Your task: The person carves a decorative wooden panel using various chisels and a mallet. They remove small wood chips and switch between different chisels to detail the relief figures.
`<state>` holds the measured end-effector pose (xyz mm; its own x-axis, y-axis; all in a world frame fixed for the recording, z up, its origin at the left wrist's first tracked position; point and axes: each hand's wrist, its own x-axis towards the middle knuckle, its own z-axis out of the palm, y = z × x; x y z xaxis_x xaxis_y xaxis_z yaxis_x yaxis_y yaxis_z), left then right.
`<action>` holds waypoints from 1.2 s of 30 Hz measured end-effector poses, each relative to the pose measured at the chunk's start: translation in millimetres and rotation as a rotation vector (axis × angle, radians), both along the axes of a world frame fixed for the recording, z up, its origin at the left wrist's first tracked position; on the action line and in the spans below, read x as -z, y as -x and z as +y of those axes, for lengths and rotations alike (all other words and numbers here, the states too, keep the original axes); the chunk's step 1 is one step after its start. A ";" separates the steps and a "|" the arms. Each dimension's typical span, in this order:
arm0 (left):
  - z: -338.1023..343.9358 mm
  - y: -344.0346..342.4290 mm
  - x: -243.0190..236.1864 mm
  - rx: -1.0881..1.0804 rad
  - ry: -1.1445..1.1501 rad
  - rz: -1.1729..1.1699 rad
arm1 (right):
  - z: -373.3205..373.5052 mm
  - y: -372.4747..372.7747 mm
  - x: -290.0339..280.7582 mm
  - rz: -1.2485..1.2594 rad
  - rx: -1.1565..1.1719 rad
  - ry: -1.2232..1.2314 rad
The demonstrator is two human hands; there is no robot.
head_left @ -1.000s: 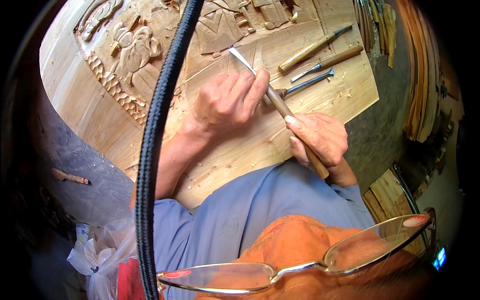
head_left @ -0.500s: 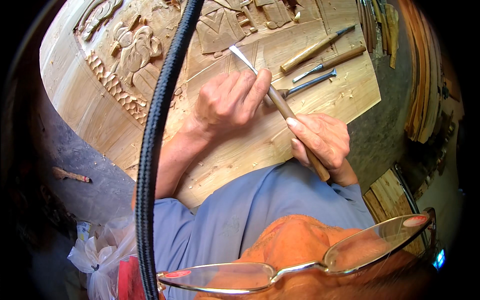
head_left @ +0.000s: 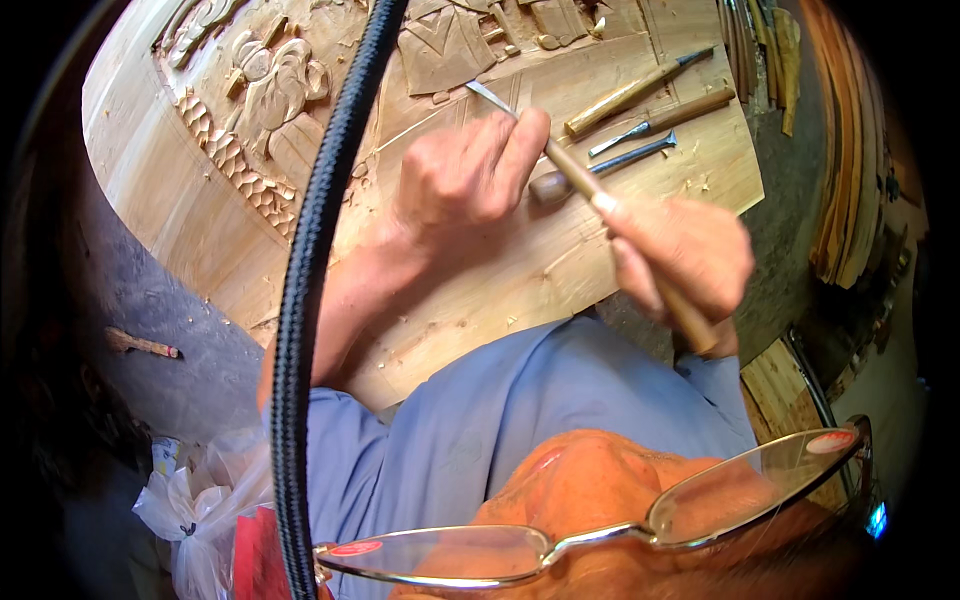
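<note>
Both hands hold one long chisel (head_left: 570, 168) with a flat metal blade and a round wooden handle. My left hand (head_left: 455, 175) is closed around it near the blade, resting low over the wooden board (head_left: 470, 285). Farther back along the handle, my right hand (head_left: 692, 255), slightly blurred, grips it with the thumb along the top. The blade tip points away to the left, at the plain wood just below a carved relief (head_left: 445, 55). Whether the edge touches the wood, I cannot tell.
Right of my left hand lie a tan-handled chisel (head_left: 622, 98), a brown-handled chisel (head_left: 690, 108) and a flared-tip tool (head_left: 640, 154). Carved flowers (head_left: 275, 85) are at left. A black braided cord (head_left: 315, 230) crosses the view. Wooden slats (head_left: 845, 140) stand right; a plastic bag (head_left: 205, 510) sits lower left.
My right hand has swung right, carrying the handle's end with it, so the chisel slants more sideways. The blade tip has shifted slightly up and right. My left hand keeps its grip.
</note>
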<state>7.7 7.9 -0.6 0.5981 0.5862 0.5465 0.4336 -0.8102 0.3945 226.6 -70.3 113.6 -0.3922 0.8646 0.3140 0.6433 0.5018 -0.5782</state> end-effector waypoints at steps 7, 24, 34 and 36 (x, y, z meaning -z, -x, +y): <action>29.0 -20.0 -18.0 -0.109 0.242 -0.240 | 89.2 12.4 -47.8 0.037 0.052 0.106; -19.8 -2.9 -39.8 -0.023 0.212 -0.206 | 33.0 -23.6 -43.7 0.058 -0.120 -0.054; -28.4 -16.5 -40.2 0.029 0.239 -0.203 | 11.5 -40.6 -32.6 0.319 -0.139 -0.313; -28.2 -10.2 -31.5 0.064 0.131 -0.117 | -1.2 -50.1 -36.3 0.197 0.071 -0.471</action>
